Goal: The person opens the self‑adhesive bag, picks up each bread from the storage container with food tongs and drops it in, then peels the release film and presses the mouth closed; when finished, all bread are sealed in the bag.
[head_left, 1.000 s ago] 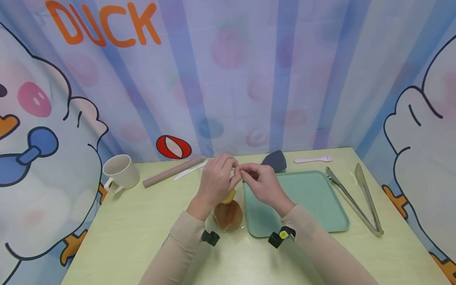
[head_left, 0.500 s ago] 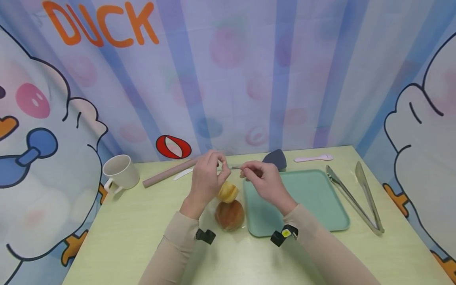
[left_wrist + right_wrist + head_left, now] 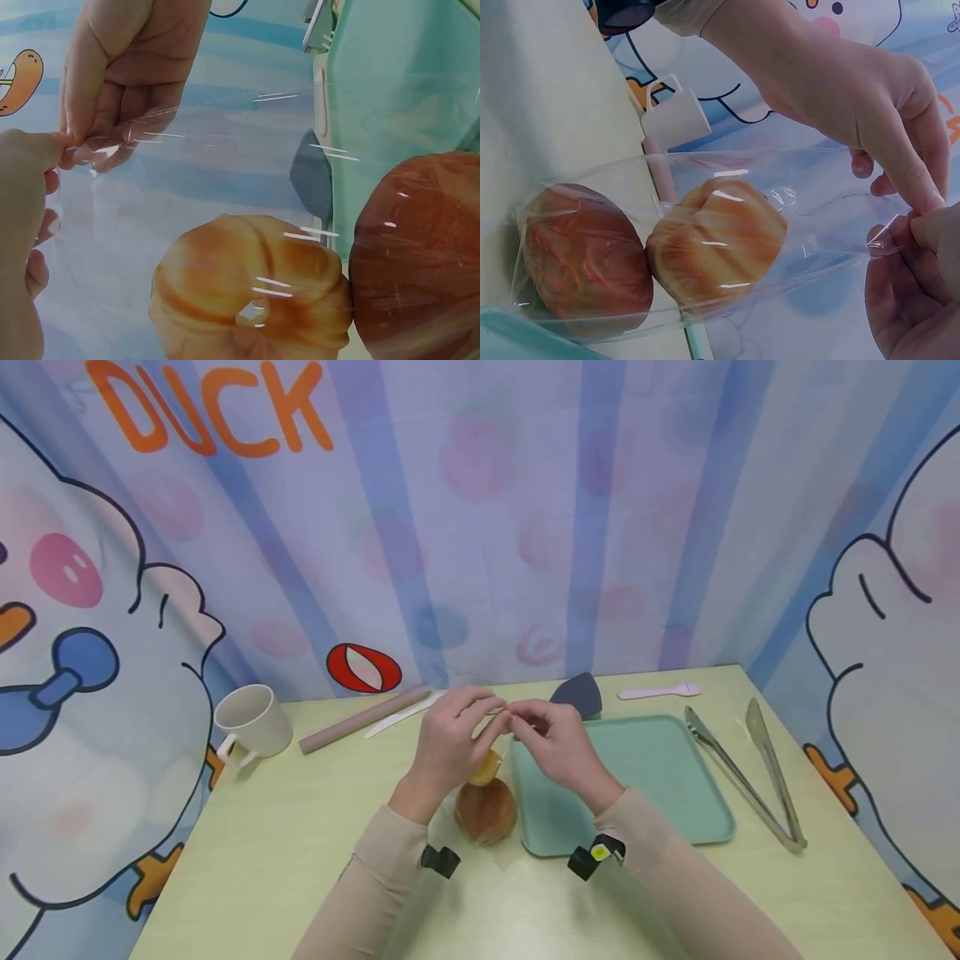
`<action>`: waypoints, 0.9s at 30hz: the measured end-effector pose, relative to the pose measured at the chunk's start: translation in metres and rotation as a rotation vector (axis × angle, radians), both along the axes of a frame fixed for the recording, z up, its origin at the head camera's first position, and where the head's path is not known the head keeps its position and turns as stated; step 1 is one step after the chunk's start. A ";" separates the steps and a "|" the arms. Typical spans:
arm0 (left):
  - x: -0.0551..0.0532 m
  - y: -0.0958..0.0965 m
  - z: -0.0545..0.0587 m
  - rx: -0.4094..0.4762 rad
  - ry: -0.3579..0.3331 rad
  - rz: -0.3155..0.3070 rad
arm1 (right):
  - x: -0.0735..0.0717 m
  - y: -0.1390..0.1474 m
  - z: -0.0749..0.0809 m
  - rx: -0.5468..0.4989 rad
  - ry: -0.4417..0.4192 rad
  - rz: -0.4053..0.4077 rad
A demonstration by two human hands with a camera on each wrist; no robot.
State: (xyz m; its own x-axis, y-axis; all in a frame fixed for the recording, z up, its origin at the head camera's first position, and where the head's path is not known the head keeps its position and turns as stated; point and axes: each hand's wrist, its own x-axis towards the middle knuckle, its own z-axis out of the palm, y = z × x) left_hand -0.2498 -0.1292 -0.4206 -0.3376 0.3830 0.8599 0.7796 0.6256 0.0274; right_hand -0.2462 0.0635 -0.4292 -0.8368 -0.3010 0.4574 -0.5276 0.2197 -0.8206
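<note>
A clear plastic bag (image 3: 810, 240) hangs from my two hands and holds two breads. The round brown bun (image 3: 486, 811) lies at its lower end; a golden, ridged bun (image 3: 247, 285) sits against it, nearer the bag's mouth. My left hand (image 3: 450, 739) pinches the bag's top edge between thumb and fingertips. Right beside it, my right hand (image 3: 555, 743) pinches the same edge, and the fingertips of both hands meet. In the head view the left hand partly hides the golden bun, and the bag's top edge is hard to see.
A green tray (image 3: 645, 777) lies under and right of my right forearm. Metal tongs (image 3: 750, 777) stand open at its right. Behind are a dark spatula (image 3: 577, 696) and a pink utensil (image 3: 660, 692). Leftward lie a white knife (image 3: 403, 717), a brownish rod (image 3: 363, 720) and a mug (image 3: 253, 722).
Half a second ago my left hand had drawn away leftward from the right one, uncovering the golden bun. Now it is back against the right hand's fingertips. The right hand has hardly moved.
</note>
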 end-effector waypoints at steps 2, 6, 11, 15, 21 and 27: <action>0.001 0.000 0.001 0.003 -0.008 -0.002 | 0.000 0.000 0.000 0.010 0.016 0.003; 0.002 0.000 0.002 0.023 -0.041 -0.022 | 0.000 -0.001 0.000 0.024 0.034 0.000; 0.002 -0.001 0.001 0.062 -0.094 -0.039 | -0.001 -0.001 -0.001 0.036 0.035 -0.009; 0.002 -0.003 0.000 0.076 -0.127 -0.045 | -0.001 -0.002 -0.001 0.037 0.038 -0.011; 0.002 -0.008 -0.002 0.215 -0.203 -0.123 | -0.003 0.000 -0.003 0.003 -0.011 -0.034; 0.005 -0.021 0.001 0.344 -0.340 -0.193 | -0.008 0.006 -0.005 -0.049 -0.079 -0.047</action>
